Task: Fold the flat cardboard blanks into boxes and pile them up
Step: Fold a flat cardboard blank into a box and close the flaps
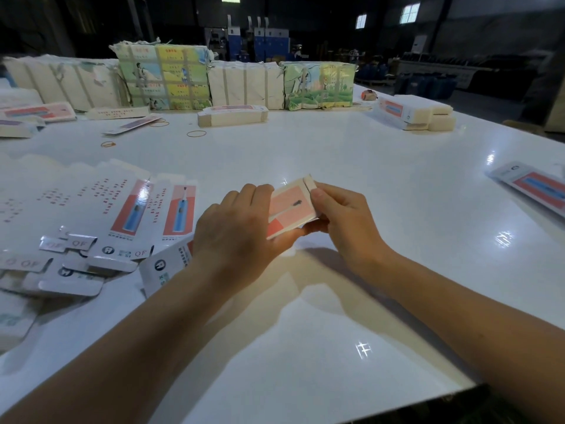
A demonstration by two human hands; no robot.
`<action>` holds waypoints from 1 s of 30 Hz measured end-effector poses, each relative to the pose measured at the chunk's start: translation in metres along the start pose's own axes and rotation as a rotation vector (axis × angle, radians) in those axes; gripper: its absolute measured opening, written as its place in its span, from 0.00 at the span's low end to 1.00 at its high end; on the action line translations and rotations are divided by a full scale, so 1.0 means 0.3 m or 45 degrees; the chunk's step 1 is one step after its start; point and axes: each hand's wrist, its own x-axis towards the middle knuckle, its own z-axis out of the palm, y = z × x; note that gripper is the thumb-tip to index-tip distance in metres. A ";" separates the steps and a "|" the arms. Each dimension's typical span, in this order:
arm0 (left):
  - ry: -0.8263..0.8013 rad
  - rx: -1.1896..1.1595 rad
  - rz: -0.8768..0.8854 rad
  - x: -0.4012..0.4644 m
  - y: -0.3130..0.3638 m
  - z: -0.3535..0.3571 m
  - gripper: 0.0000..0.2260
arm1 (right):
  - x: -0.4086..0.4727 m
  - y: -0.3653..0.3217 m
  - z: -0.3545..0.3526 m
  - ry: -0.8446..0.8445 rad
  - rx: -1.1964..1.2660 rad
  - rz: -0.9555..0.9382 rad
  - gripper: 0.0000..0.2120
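A cardboard blank with a pink panel and a toothbrush picture is held just above the white table at the centre. My left hand grips its near-left part, fingers curled over the top. My right hand pinches its far right end, where a small white flap sticks up. The blank's lower part is hidden behind my left hand. Several flat blanks lie fanned out on the left.
Wrapped bundles stand along the table's far edge, with a low stack of blanks in front. More blanks lie at the far right and right edge. Rubber bands lie scattered at the back left.
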 end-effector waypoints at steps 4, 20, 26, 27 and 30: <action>0.008 0.002 0.014 0.000 -0.003 -0.002 0.29 | 0.003 0.011 -0.005 -0.005 0.019 -0.021 0.16; 0.090 0.197 0.084 -0.001 0.043 -0.006 0.25 | -0.031 0.028 0.008 0.003 -0.905 -0.438 0.09; 0.103 0.223 0.051 0.001 0.048 -0.016 0.23 | -0.027 0.017 0.004 -0.019 -0.740 -0.361 0.11; 0.096 0.207 0.021 0.005 0.041 -0.015 0.23 | -0.022 0.015 0.004 -0.024 -0.672 -0.326 0.10; 0.084 0.126 -0.116 0.018 0.015 -0.016 0.26 | -0.015 0.021 0.002 0.010 -0.562 -0.243 0.13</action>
